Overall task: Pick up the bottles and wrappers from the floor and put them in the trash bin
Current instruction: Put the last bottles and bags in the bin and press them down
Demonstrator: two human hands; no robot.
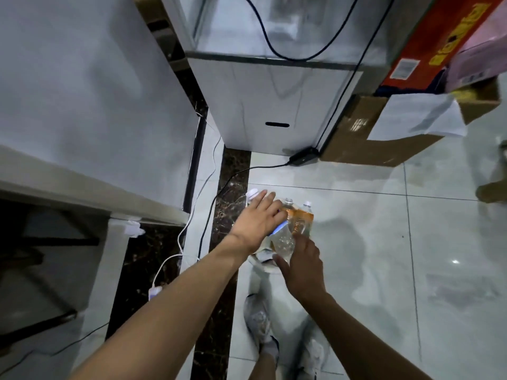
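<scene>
Several plastic bottles stand bunched together on the floor ahead of my feet, inside what looks like a white bin whose rim (260, 266) shows only beneath them. Two have orange labels (300, 219). A crumpled clear bottle (284, 242) with a blue band lies across the front, and a white cap (252, 193) pokes out at the far left. My left hand (258, 218) rests flat on top of the bunch with its fingers spread. My right hand (301, 266) grips the clear bottle's lower end between thumb and fingers. No wrappers can be made out.
A white cabinet (274, 105) stands just beyond the bottles, with cardboard boxes (365, 138) to its right. Black and white cables (214, 193) and a power adapter (303, 156) run over the floor at left. A table edge (82, 182) is at left. My grey shoes (260, 322) are below.
</scene>
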